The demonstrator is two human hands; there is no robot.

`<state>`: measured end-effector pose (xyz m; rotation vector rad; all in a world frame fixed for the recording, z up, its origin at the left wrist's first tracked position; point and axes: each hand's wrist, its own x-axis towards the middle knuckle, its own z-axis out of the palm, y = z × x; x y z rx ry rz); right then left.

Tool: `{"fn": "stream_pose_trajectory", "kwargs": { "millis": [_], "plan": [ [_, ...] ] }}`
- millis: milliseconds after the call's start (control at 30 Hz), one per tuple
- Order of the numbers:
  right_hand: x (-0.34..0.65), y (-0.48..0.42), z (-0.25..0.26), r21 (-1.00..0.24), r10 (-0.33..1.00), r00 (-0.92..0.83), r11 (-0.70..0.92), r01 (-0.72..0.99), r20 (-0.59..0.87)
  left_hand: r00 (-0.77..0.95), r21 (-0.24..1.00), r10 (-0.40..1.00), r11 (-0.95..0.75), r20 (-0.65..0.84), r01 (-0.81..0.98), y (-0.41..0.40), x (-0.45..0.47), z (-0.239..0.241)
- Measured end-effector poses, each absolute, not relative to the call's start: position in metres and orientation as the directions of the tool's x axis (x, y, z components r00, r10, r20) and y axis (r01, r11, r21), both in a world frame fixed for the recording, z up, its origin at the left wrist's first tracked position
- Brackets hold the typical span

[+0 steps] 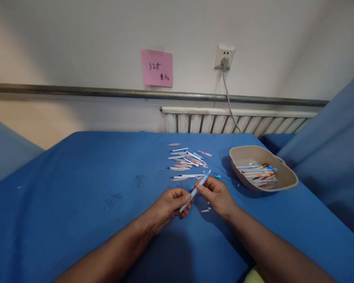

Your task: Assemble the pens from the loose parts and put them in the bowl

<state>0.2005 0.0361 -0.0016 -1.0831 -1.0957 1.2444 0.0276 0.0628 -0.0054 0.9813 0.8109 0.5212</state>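
Between my two hands is a light blue pen (194, 192), tilted with one end up to the right. My left hand (170, 206) pinches its lower part, and my right hand (217, 195) grips it nearer the upper end. Just beyond my hands lies a loose pile of pen parts: white refills with dark tips (191, 175), pale barrels (177, 158) and pinkish patterned pieces (205, 153). A small bright blue piece (218, 177) rests beside my right hand. Short white bits (205, 210) lie below it on the cloth.
A beige basket (283, 188) holding several pens (258, 173) stands to the right. The table has a blue cloth (76, 188). Behind it are a metal rail (106, 92), a radiator (200, 122), a plugged-in socket (224, 57) and a pink note (157, 67).
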Motion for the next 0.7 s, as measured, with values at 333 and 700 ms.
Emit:
{"fn": "stream_pose_trajectory", "kwargs": {
  "millis": [333, 700],
  "plan": [
    [0.195, 0.035, -0.008, -0.985, 0.998, -0.06, 0.026, -0.173, 0.037, 0.652, 0.877, 0.673, 0.479, -0.349, -0.024, 0.063, 0.029, -0.007],
    [0.224, 0.047, -0.009, -0.672, 0.927, 0.093, -0.191, -0.715, -0.363, 0.538, 0.935, 0.796, 0.352, -0.277, -0.04, 0.074, 0.026, -0.013]
  ]
}}
